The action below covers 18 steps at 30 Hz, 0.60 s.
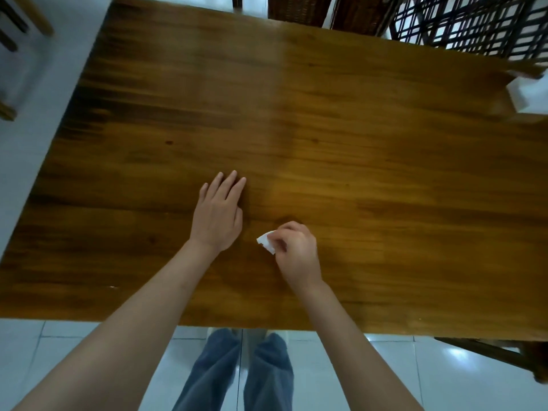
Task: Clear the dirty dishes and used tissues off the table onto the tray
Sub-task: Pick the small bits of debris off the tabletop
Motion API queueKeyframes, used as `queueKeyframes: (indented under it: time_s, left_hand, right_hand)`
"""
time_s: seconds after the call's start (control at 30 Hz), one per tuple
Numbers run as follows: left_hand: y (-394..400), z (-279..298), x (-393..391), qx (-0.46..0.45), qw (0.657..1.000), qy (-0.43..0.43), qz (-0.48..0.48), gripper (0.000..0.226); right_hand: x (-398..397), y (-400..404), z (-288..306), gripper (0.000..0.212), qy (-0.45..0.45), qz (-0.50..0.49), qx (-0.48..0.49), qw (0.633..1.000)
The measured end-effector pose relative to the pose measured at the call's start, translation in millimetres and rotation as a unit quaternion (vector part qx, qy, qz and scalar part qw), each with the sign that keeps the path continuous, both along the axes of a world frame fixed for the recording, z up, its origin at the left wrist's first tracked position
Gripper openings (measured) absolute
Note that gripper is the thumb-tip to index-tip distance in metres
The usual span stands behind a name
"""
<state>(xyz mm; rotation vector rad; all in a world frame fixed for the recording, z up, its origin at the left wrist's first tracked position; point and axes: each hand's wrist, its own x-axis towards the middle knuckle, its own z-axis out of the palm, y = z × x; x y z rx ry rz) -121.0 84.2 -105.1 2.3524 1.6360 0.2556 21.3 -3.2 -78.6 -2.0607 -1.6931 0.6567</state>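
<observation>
A small white tissue (264, 242) is pinched in my right hand (296, 250), low over the wooden table (355, 143) near its front edge. Most of the tissue is hidden under the curled fingers. My left hand (218, 215) lies flat on the table just left of it, fingers straight and together. A white object (526, 90), cut off by the frame, sits at the table's far right edge; I cannot tell whether it is the tray. No dishes show in the head view.
Wicker chair backs (299, 7) stand behind the table's far side, and a dark lattice chair (474, 22) stands at the back right. Another chair (504, 354) is at the front right. White floor tiles and my legs lie below the front edge.
</observation>
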Motion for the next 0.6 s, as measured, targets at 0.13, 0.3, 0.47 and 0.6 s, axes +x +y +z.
queueKeyframes:
  time_s: [0.13,0.3,0.47,0.6]
  left_hand:
    - [5.2,-0.9,6.0,-0.007,1.000,-0.010,-0.010,0.052]
    - [6.5,-2.1,4.8,-0.006,1.000,-0.014,-0.005,0.051]
    - [7.6,-1.2,6.3,-0.011,1.000,-0.024,-0.005,0.051]
    - [6.9,-0.5,4.9,-0.020,0.999,-0.046,-0.006,0.049]
  right_hand:
    - [19.4,22.4,2.5,0.021,-0.014,-0.073,0.006,0.997]
    - [5.9,19.2,1.0,0.017,-0.021,-0.081,0.037,0.996]
    - [13.4,14.0,3.0,0.013,-0.019,-0.004,0.076,0.997]
    - [65.0,59.8,-4.7,0.023,-0.049,-0.150,0.033,0.987]
